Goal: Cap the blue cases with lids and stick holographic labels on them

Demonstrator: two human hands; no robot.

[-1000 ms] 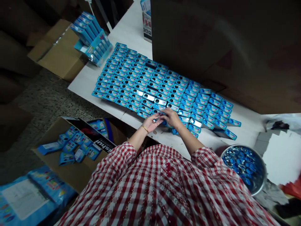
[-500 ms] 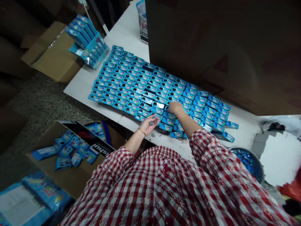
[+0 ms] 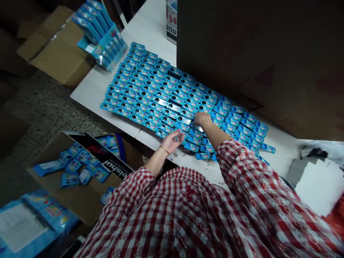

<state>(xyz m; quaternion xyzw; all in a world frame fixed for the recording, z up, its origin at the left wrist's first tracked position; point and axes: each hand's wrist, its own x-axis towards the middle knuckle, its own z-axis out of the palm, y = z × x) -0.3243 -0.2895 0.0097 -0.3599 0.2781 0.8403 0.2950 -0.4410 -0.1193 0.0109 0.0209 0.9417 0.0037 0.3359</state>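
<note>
Many small blue boxes (image 3: 145, 95) lie in close-set rows across the white table. Dark round spots show on the left-hand ones, while those to the right have blue round recesses. My right hand (image 3: 202, 119) reaches down onto the middle rows, its fingers bunched together at a box; their tips are hidden. Palm up, my left hand (image 3: 172, 142) hovers at the near edge of the rows. Its fingers are curled, and a small dark roundish thing seems to sit among them, too small to name.
A large brown carton (image 3: 242, 64) stands behind the rows. At the table's far left is a blue display box (image 3: 107, 53) of packs. Below left, an open carton (image 3: 72, 197) contains blue packs. White and grey card sheets (image 3: 319, 182) lie at the right.
The view has shifted slightly. My right hand stays over the middle rows with its fingers bunched, and my left hand remains curled at the near edge. My sleeve now mostly hides the metal bowl.
</note>
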